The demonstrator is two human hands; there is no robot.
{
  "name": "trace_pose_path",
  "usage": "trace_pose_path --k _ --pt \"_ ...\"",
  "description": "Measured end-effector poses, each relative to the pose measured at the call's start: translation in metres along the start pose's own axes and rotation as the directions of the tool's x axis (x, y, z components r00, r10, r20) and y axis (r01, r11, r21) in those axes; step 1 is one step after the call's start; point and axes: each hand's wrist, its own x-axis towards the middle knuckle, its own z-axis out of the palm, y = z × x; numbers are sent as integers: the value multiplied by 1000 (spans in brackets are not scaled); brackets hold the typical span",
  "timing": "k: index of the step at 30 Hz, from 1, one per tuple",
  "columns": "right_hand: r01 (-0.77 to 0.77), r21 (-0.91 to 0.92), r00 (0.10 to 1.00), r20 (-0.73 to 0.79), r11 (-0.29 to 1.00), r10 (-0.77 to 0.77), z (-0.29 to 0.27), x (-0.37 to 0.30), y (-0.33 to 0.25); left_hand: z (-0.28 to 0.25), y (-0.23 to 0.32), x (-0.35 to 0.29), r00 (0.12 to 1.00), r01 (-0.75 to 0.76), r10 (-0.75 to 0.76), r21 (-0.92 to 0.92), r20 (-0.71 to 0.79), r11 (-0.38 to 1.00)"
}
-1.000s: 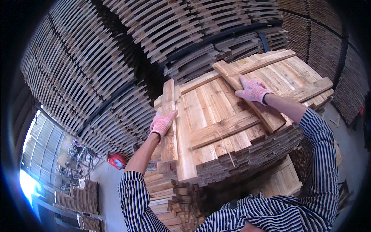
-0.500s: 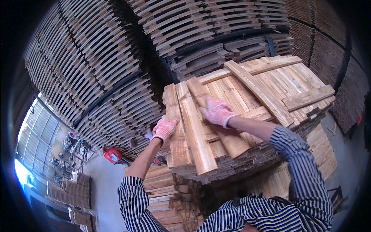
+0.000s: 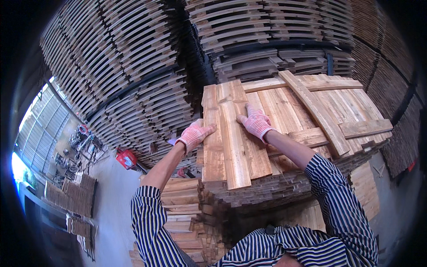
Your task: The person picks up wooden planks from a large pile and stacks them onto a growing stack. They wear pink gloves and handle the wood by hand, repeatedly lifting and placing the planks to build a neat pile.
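Observation:
Three loose wooden boards lie side by side on top of a board stack: a left board [image 3: 212,147], a middle board [image 3: 235,155] overlapping its neighbours, and a right board [image 3: 258,159]. My left hand [image 3: 194,135], in a pink-and-white knit glove, grips the left board's outer edge with its thumb over the top. My right hand [image 3: 256,122], gloved alike, holds the right board by its outer edge, thumb and fingers on the wood. The boards sit between both hands. The left fingers are partly hidden behind the edge.
A slanting board [image 3: 315,111] lies across the stack, with crosswise battens [image 3: 367,127] beside it. Tall stacks of slats [image 3: 138,49] rise behind. Below left is a lower wood pile [image 3: 182,209]. A red container [image 3: 126,159] stands beyond my left forearm.
The right board, slanted before, now lies against the middle board, nearly parallel. The gaps between the three boards have closed, and my hands are nearer each other.

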Motion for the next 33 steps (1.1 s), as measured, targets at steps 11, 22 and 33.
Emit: trace_pose_path --k 11,22,33 --pt "186 -127 980 93 974 -175 -14 -2 10 -12 30 -21 999 33 -41 280 24 959" --pt "3 -595 988 -121 803 -94 -165 -13 155 68 24 -167 758 -559 586 748 285 359" --pt "116 -351 965 -181 929 -188 -111 -7 104 29 -23 -39 918 -353 344 -11 -196 936"
